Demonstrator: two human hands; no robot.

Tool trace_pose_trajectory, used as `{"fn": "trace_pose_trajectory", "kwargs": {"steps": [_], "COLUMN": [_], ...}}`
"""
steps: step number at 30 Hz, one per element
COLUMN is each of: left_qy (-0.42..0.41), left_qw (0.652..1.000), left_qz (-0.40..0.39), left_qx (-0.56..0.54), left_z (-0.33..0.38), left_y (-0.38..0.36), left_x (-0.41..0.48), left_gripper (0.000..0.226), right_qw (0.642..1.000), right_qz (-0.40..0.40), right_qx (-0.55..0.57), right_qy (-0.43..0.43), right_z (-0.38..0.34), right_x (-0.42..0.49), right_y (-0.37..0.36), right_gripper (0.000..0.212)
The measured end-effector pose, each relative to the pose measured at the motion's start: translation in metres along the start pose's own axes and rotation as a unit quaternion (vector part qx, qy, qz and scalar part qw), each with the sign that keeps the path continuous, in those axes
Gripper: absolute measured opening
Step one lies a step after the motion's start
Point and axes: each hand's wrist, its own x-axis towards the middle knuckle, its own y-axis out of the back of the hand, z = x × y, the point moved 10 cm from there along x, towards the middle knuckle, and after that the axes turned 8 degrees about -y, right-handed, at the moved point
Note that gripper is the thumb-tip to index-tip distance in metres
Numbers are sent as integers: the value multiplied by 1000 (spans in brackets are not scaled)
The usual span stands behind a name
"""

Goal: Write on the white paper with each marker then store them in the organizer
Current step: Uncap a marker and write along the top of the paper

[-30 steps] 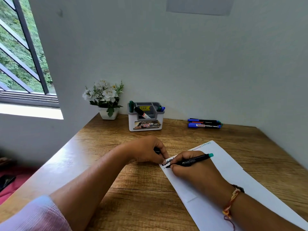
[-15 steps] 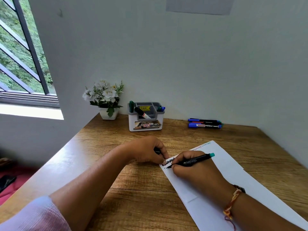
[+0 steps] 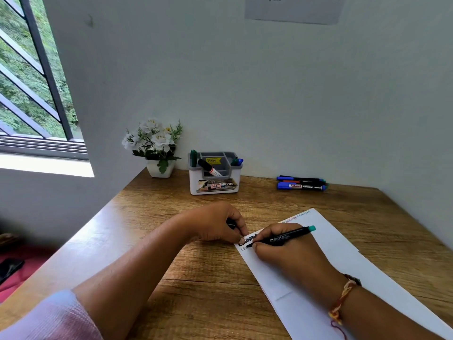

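Note:
A sheet of white paper [image 3: 343, 251] lies slanted on the wooden desk. My right hand [image 3: 284, 251] grips a black marker with a teal end [image 3: 286, 238], its tip on the paper's near-left corner beside thick black writing. My left hand [image 3: 215, 225] rests at the paper's edge with fingers curled round a small dark object, likely the cap [image 3: 231, 225], one fingertip pressing the paper. A white and grey organizer [image 3: 215, 185] at the back holds several markers. Loose markers [image 3: 301, 184] lie at the back right.
A small white pot of white flowers [image 3: 157, 148] stands left of the organizer, near the desk's back-left corner. Walls close off the back and right sides. A window is at the far left, and the desk's left edge [image 3: 81, 239] runs diagonally.
The marker has shifted very slightly along the line of writing. My left hand has stayed in place.

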Motion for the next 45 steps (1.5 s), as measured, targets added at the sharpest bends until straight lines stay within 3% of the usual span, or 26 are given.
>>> {"fn": "trace_pose_trajectory", "kwargs": {"steps": [45], "left_qy": [9], "left_qw": [1000], "left_qz": [0], "left_qx": [-8], "left_z": [1], "left_y": [-1], "left_x": [-2], "left_gripper": [16], "right_qw": [999], "right_qz": [14], "right_qx": [12], "right_qy": [-43], "right_z": [7], "right_x": [-2], "right_y": [6], "right_gripper": [5]}}
